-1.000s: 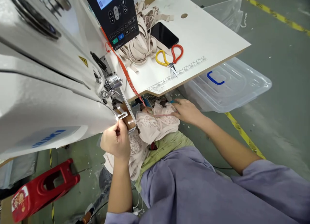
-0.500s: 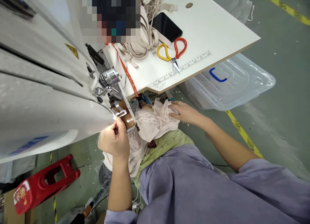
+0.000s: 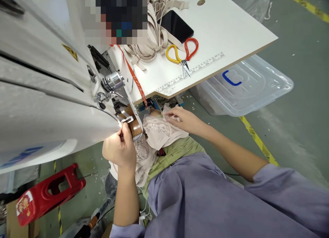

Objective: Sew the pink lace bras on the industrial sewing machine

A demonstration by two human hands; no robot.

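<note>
Where the lace garment lies: over green cloth on the lap, right of the sewing machine.
Handling: probably light, limp and soft; lace could snag, so the plain edge looks the safer hold.
Left hand: thumb and forefinger pinched together by the machine's working end; whatever is between them is hidden.
Right hand: fingers loosely extended, slightly parted, at the garment's right part.
Surface, far side: open-handled scissors, phone beyond, beige straps left.
</note>
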